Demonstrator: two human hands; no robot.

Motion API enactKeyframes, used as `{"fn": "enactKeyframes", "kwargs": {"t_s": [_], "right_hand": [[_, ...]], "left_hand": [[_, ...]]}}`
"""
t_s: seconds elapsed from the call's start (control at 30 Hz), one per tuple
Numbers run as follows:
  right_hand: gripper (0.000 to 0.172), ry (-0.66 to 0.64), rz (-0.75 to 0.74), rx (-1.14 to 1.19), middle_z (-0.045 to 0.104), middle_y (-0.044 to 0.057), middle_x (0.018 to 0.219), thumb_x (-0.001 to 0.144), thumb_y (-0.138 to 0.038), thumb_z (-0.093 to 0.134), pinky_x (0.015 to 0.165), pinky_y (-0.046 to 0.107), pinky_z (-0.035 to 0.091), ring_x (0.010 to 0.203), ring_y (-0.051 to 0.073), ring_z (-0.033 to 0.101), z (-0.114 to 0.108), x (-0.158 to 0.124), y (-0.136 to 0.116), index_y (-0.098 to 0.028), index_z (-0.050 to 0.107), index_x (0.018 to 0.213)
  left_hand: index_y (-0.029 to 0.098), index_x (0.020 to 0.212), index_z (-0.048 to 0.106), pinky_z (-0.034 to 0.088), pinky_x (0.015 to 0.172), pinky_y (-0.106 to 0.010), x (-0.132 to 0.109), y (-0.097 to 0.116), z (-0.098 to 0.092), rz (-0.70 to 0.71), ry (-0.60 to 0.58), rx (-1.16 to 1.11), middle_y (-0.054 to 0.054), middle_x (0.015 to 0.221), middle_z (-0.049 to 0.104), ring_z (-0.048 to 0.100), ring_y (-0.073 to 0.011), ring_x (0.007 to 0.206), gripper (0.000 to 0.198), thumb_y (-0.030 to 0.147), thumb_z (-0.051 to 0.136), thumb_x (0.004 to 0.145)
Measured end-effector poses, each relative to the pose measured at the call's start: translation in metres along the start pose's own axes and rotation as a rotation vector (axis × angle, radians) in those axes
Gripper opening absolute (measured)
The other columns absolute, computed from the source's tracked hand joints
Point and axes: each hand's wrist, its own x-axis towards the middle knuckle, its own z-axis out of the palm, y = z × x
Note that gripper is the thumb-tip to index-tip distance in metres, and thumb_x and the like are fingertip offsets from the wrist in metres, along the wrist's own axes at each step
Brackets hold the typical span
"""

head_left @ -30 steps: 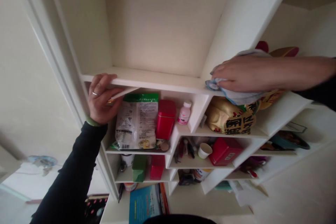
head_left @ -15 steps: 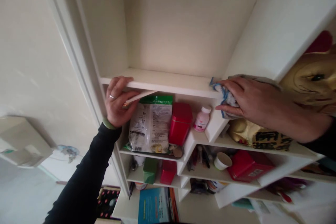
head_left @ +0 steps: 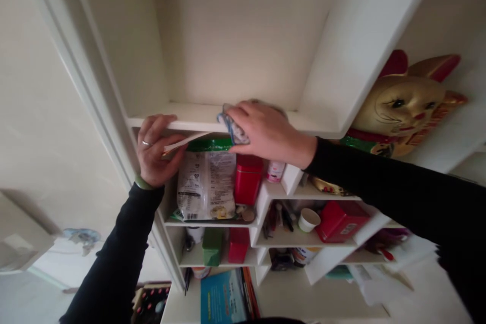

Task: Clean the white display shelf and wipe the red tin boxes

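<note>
My right hand [head_left: 261, 129] is closed around a grey cloth with blue edging [head_left: 236, 130] and presses it on the front edge of the upper white shelf board [head_left: 197, 117]. At the left end of that board is my left hand [head_left: 155, 149], its fingertips resting over the edge. A thin, pale, flat strip [head_left: 190, 140] is pinched between its thumb and fingers, just under the board; its exact kind is unclear. Below the hands stands a white printed bag with a green top [head_left: 207, 182], beside a red tin [head_left: 248, 177]. My right hand and wrist partly cover the pink-labelled bottle [head_left: 276, 171].
A gold cat figurine [head_left: 404, 106] stands in the compartment to the right. Lower shelves hold a paper cup [head_left: 309, 219], a red box [head_left: 341, 221], a green tin [head_left: 212, 246] and a blue book [head_left: 222, 296]. A white upright divider [head_left: 364, 50] borders the upper compartment.
My right hand has slid left along the board with the cloth, towards my left hand. My left hand keeps its hold at the left end. The view has shifted, showing more of the cat figurine.
</note>
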Motion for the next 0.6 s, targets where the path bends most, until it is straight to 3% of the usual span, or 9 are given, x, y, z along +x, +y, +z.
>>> {"fn": "enactKeyframes", "kwargs": {"t_s": [0.1,0.2,0.3,0.4,0.6], "right_hand": [[0.087,-0.063,0.004,0.081,0.071,0.018,0.151,0.095,-0.054,0.091,0.108,0.054,0.062,0.127,0.038,0.072,-0.009,-0.043,0.038,-0.022,0.054,0.167],[0.073,-0.051,0.059,0.007,0.069,0.021,0.153,0.105,-0.053,0.073,0.112,0.061,0.061,0.131,0.042,0.071,-0.013,-0.094,0.074,-0.022,0.052,0.168],[0.068,-0.026,0.093,-0.071,0.064,0.026,0.156,0.11,-0.052,0.057,0.119,0.065,0.058,0.14,0.046,0.067,-0.014,-0.118,0.083,-0.014,0.052,0.166],[0.067,-0.081,0.149,-0.059,0.068,0.027,0.149,0.113,-0.057,0.046,0.117,0.064,0.058,0.132,0.045,0.07,-0.015,-0.106,0.078,-0.011,0.056,0.161],[0.066,-0.384,0.333,0.245,0.08,0.019,0.115,0.116,-0.067,0.028,0.111,0.052,0.058,0.105,0.035,0.077,-0.019,-0.028,0.096,-0.02,0.074,0.117]], "left_hand": [[0.025,0.107,0.077,0.063,0.114,-0.062,0.001,-0.003,0.003,0.023,0.053,-0.03,-0.005,0.149,0.076,0.071,-0.0308,0.138,0.006,0.028,0.075,0.103],[0.026,0.108,0.078,0.065,0.11,-0.06,0.002,-0.004,0.004,0.069,0.096,-0.054,-0.005,0.147,0.078,0.073,-0.0315,0.135,0.009,0.026,0.079,0.099],[0.028,0.111,0.078,0.065,0.111,-0.059,0.003,-0.003,0.003,0.057,0.082,-0.068,-0.003,0.148,0.078,0.073,-0.0312,0.136,0.013,0.024,0.079,0.099],[0.028,0.113,0.078,0.065,0.109,-0.059,0.003,-0.002,0.003,0.075,0.097,-0.071,-0.004,0.148,0.078,0.074,-0.0324,0.135,0.018,0.021,0.081,0.097],[0.026,0.109,0.078,0.064,0.111,-0.06,-0.001,-0.007,0.008,0.05,0.091,-0.007,-0.003,0.146,0.077,0.072,-0.0311,0.135,0.009,0.029,0.078,0.101]]}}
